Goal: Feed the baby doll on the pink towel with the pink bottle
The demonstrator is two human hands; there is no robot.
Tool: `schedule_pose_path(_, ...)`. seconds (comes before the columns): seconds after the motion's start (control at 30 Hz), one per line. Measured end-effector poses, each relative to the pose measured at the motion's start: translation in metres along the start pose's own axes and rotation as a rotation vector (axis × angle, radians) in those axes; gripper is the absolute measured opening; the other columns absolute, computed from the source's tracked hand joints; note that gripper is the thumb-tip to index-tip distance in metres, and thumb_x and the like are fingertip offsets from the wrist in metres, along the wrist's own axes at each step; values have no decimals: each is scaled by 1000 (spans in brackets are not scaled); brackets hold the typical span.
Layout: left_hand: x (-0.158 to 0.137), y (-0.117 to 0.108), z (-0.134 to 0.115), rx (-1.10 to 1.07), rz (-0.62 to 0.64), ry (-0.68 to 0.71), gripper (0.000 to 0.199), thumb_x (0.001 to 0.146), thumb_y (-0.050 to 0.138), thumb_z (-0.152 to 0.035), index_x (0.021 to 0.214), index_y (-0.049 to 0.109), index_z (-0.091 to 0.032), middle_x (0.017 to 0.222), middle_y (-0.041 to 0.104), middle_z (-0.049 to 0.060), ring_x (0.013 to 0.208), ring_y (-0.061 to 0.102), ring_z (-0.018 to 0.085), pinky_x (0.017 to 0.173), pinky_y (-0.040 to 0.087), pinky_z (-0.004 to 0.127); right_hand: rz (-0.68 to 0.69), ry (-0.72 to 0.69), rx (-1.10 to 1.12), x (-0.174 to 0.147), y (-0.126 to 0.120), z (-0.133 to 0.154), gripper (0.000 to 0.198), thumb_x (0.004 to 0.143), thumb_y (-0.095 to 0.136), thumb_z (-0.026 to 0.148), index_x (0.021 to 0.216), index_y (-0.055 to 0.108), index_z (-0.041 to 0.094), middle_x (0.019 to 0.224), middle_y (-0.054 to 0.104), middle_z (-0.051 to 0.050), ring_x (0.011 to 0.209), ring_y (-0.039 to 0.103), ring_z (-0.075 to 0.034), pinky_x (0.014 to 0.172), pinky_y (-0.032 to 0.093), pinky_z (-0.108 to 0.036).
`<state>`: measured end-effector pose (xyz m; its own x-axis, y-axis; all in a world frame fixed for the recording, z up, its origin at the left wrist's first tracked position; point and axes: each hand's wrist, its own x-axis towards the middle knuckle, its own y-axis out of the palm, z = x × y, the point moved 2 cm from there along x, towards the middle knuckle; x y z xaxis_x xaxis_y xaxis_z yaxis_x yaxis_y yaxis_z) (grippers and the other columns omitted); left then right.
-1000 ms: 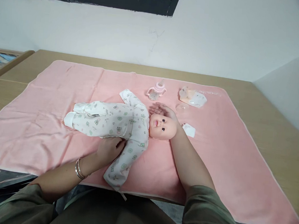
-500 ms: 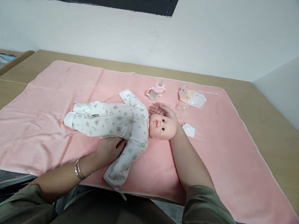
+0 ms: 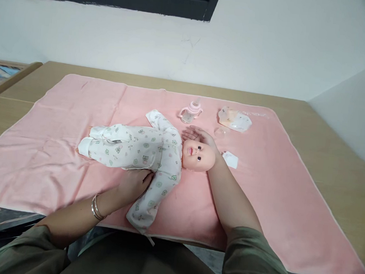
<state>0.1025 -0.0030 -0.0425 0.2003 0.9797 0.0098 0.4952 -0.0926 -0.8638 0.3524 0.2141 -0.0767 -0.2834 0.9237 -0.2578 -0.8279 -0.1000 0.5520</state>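
Note:
A baby doll in a white printed outfit lies face up, its head to the right and its legs to the left. My left hand is closed at the doll's near side, by the armpit, with most fingers hidden by the body. Past the far side of the head, my right hand lies open, fingers stretched out. My right wrist and forearm rest against the crown of the head; how far they reach beneath it cannot be seen. One sleeve of the outfit points towards me.
Everything rests on a pink blanket over a wooden table. Beyond my right hand stand a pink-handled baby bottle, a clear cap and a plastic packet. A white square lies right of my wrist. A wall rises behind.

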Motion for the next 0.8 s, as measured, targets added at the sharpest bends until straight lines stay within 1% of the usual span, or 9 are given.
schedule_pose_path(0.13, 0, -2, -3, -18, 4, 31, 35, 105, 43, -26, 87, 72, -19, 90, 76, 6, 79, 65, 20, 74, 45, 34, -12, -4, 1, -1, 2, 1, 30, 75, 73, 26, 103, 66, 20, 106, 73, -9, 102, 71, -23, 91, 63, -36)
schedule_pose_path(0.3, -1, -2, -5, -32, 24, 23, 34, 104, 45, -27, 87, 73, -18, 87, 76, 6, 77, 65, 19, 73, 44, 34, -6, 2, 0, 0, 1, 0, 29, 75, 72, 26, 103, 67, 19, 105, 73, -9, 102, 71, -22, 90, 63, -35)
schedule_pose_path(0.43, -1, -2, -4, -83, 18, 36, 33, 104, 45, -27, 91, 74, -19, 89, 76, 5, 80, 66, 19, 74, 45, 33, -1, 1, -2, 3, -3, -1, 29, 77, 71, 28, 105, 67, 20, 107, 73, -9, 104, 70, -22, 94, 62, -37)
schedule_pose_path(0.57, -1, -2, -4, -87, 24, 51, 31, 103, 47, -26, 92, 74, -19, 90, 77, 5, 81, 66, 19, 76, 46, 33, -5, -2, -5, 3, -3, -1, 29, 77, 72, 28, 105, 67, 20, 106, 73, -10, 104, 70, -23, 94, 62, -37)
schedule_pose_path(0.7, -3, -2, -3, -105, 10, 101, 29, 101, 48, -25, 88, 73, -19, 84, 75, 4, 76, 65, 18, 73, 45, 31, -6, -1, -17, 1, -1, 0, 28, 77, 72, 28, 104, 66, 21, 105, 73, -9, 103, 70, -22, 93, 62, -37)
schedule_pose_path(0.8, -4, -2, -3, -138, 11, 106, 34, 101, 45, -28, 79, 69, -19, 76, 71, 4, 69, 62, 16, 68, 43, 30, 4, -5, -20, 0, 0, 0, 29, 76, 72, 28, 103, 66, 21, 103, 73, -8, 103, 70, -21, 93, 62, -37)
